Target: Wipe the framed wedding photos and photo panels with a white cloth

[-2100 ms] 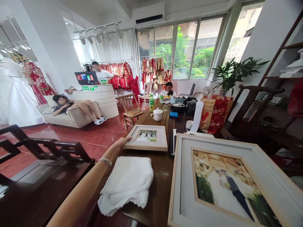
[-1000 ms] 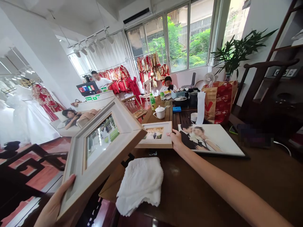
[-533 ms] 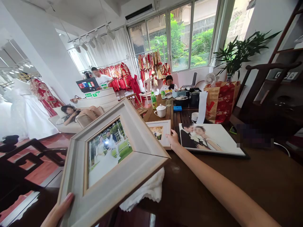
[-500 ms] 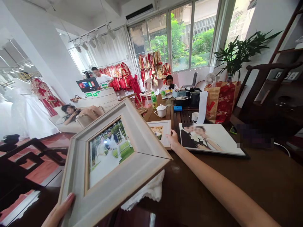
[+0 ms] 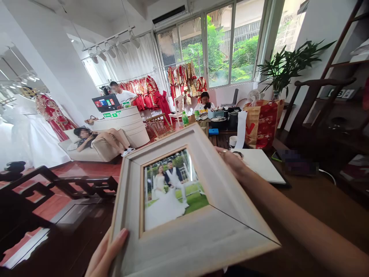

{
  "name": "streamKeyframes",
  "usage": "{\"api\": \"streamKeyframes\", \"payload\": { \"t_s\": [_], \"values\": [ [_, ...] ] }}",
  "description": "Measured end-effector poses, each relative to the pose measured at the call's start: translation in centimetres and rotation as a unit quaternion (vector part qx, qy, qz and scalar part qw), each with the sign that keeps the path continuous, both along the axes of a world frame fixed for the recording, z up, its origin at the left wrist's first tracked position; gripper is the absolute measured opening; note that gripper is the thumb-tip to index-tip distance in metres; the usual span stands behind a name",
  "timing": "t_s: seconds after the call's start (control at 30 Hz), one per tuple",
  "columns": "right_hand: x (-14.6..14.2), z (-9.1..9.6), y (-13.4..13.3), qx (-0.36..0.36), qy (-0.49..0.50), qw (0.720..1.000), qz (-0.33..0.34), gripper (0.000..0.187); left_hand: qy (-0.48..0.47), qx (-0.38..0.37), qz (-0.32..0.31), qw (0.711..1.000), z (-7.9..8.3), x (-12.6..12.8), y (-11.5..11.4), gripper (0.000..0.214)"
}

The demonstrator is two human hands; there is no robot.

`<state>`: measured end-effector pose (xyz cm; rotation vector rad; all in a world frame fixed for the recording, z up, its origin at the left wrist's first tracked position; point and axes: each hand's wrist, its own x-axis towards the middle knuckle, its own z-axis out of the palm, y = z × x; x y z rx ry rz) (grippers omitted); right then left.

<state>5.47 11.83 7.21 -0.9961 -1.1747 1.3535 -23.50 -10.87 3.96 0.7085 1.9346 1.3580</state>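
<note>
A large grey-white picture frame with a tan edge is tilted up in front of me; its photo has two people in wedding clothes on grass. My left hand is closed on its lower left edge, thumb on the front. My right hand is at the frame's upper right edge, fingers curled and partly behind it. Whether they grip this frame or something behind it is hidden. Beyond that hand, a flat print of a couple lies on the dark table, partly covered.
A red and tan paper bag, a white cup, a blue box and a green bottle stand farther back. A dark wooden chair is at left. Several people are in the room, one lying on a sofa.
The large frame has moved right and now hides the small white frame, the teapot and the white cloth. My right hand, earlier on the small frame's edge, has come nearer, beside the large frame.
</note>
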Motion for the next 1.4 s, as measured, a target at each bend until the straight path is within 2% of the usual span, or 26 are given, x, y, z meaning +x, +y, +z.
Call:
{"api": "streamKeyframes", "payload": {
  "t_s": [0.03, 0.07, 0.1, 0.17, 0.27, 0.4, 0.5, 0.6, 0.7, 0.97, 1.07, 1.17, 1.27, 1.4],
  "values": [
    [2.0, 0.7, -1.8, -0.003, 0.020, 0.997, 0.075, 0.033, -0.004, -0.002, -0.008, 1.000, 0.1, 1.8, 0.0, 0.081],
    [4.0, 1.2, -3.6, 0.002, 0.033, 0.992, 0.119, 0.037, -0.008, -0.004, -0.019, 1.000, 0.3, 3.7, 0.0, 0.081],
    [6.0, 1.4, -5.4, 0.015, 0.031, 0.991, 0.128, 0.040, -0.010, -0.001, -0.033, 0.999, 0.4, 5.6, -0.1, 0.080],
    [9.7, 1.0, -8.7, 0.030, -0.030, 0.996, 0.083, 0.044, -0.014, 0.004, -0.068, 0.998, 0.6, 9.3, -0.1, 0.075],
    [14.2, -1.5, -12.1, 0.002, -0.157, 0.987, 0.014, 0.058, -0.024, -0.015, -0.144, 0.989, 0.0, 13.5, 0.1, 0.066],
    [18.7, -5.9, -13.8, -0.018, -0.232, 0.972, -0.033, 0.053, -0.046, -0.029, -0.236, 0.970, -2.3, 17.4, 1.0, 0.054],
    [20.9, -8.2, -13.9, -0.001, -0.276, 0.958, -0.073, 0.046, -0.074, -0.010, -0.285, 0.956, -4.3, 19.5, 1.9, 0.048],
    [21.9, -9.5, -13.7, 0.001, -0.305, 0.947, -0.103, 0.041, -0.064, -0.013, -0.331, 0.941, -5.8, 20.5, 2.8, 0.047],
    [21.9, -10.2, -13.2, -0.009, -0.307, 0.943, -0.125, 0.041, -0.014, -0.013, -0.360, 0.933, -6.6, 20.5, 3.7, 0.048],
    [21.5, -11.7, -12.4, 0.004, -0.281, 0.950, -0.137, 0.042, 0.194, -0.025, -0.355, 0.914, -6.1, 20.3, 4.3, 0.040],
    [21.7, -12.1, -12.2, 0.011, -0.285, 0.948, -0.142, 0.043, 0.306, -0.056, -0.360, 0.879, -5.6, 20.5, 4.2, 0.038],
    [21.8, -12.2, -12.0, 0.032, -0.283, 0.946, -0.156, 0.044, 0.421, -0.098, -0.370, 0.822, -5.0, 20.7, 4.3, 0.037],
    [21.8, -12.4, -11.8, 0.043, -0.275, 0.947, -0.161, 0.044, 0.485, -0.123, -0.382, 0.777, -4.4, 20.9, 4.6, 0.035],
    [21.9, -13.0, -11.4, 0.060, -0.277, 0.944, -0.168, 0.045, 0.520, -0.130, -0.385, 0.751, -4.0, 21.2, 4.9, 0.036]
  ]
}}
